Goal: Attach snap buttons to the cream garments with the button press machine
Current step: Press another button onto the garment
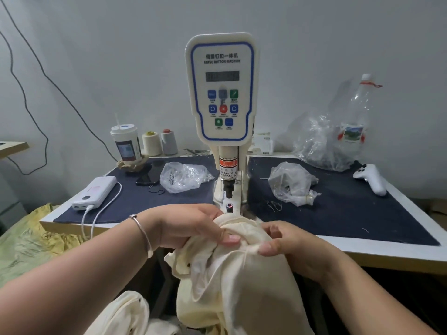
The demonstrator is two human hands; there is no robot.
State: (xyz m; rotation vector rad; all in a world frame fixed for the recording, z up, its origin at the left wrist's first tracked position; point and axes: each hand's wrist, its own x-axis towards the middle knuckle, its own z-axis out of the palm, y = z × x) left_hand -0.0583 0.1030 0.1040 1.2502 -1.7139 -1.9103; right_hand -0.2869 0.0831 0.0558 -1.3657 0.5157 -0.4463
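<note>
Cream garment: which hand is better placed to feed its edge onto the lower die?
Left, probably. The left hand grips the cream garment right beside the lower die; the right hand pinches fabric nearer the table's edge.

Two thread cones (pixel 151 143) (one cream, one grey), three plastic bags (pixel 183 176), one cup (pixel 126 145), one bottle (pixel 358 112), two hands (pixel 191 226).

Left hand (pixel 191 226) fingertips buried in the cream garment (pixel 232 274) folds, grip there not readable. Garment's lower part runs off the bottom edge; second cream piece (pixel 125 315) also cropped. Garment top hides the front of the button press machine (pixel 221 93) base. Machine display (pixel 222 76) unreadable, key labels too small. Contents of both plastic bags (pixel 183 176) (pixel 290 182) indistinct. Phone (pixel 147 175) partly under the left bag. Table (pixel 399 250) right corner cut off.
</note>
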